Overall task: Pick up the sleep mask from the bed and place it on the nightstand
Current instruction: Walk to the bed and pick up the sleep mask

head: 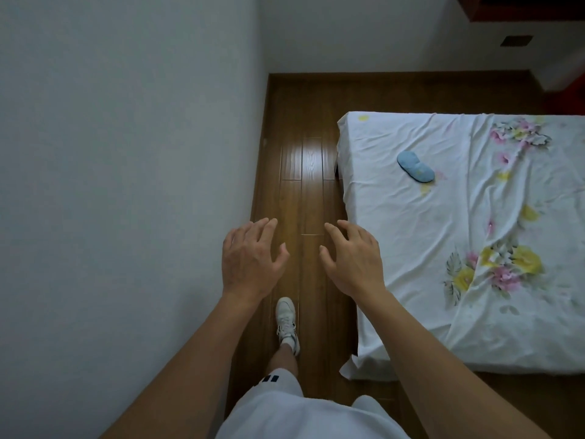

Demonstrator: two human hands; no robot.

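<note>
A light blue sleep mask (pixel 415 169) lies flat on the bed (pixel 395 248), near the bed's far left corner. The bed has a white sheet with pink and yellow flowers. My left hand (pixel 250 259) and my right hand (pixel 353 258) hover over the floor strip left of the bed, palms down, fingers spread, holding nothing. Both hands are well short of the mask. No nightstand is in view.
A narrow strip of brown wood floor (pixel 311 172) runs between a white wall (pixel 126 153) on the left and the bed. My foot in a white sneaker (pixel 287 321) stands on it. A dark red piece of furniture (pixel 566 96) shows at the far right.
</note>
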